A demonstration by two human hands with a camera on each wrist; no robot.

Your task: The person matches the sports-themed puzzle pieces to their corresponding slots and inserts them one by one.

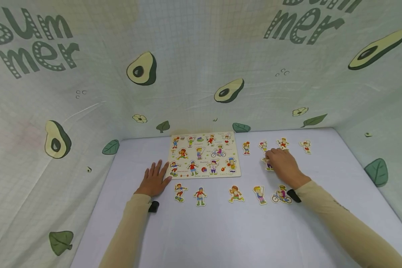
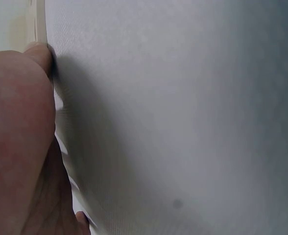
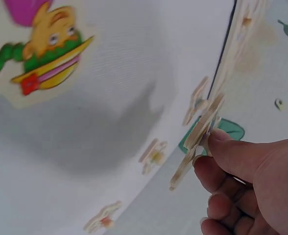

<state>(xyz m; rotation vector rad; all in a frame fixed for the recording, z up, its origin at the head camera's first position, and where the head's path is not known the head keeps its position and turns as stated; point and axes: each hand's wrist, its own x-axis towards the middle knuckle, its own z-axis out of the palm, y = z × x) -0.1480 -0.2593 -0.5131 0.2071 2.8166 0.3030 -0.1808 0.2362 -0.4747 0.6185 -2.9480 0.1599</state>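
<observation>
My right hand point(image 1: 284, 165) pinches a wooden puzzle piece point(image 3: 202, 128) between thumb and index finger, tilted on edge in the right wrist view. In the head view this figure piece, partly purple, shows just beyond the fingertips, to the right of the puzzle board point(image 1: 232, 150). The board is covered with printed sports figures. My left hand point(image 1: 153, 180) rests palm down with spread fingers at the board's left side, its thumb at the near-left corner. Nearest below the right wrist lies a cyclist piece point(image 1: 281, 194), also large in the right wrist view.
Along the near side lie a skateboarder piece point(image 1: 179, 192), a roller-skater piece point(image 1: 200, 196), a runner piece point(image 1: 236, 194) and a piece with a stick point(image 1: 259, 195). Several more, including a tennis-player piece point(image 1: 306, 146), line the back right. A printed cloth point(image 1: 187, 104) hangs behind the table.
</observation>
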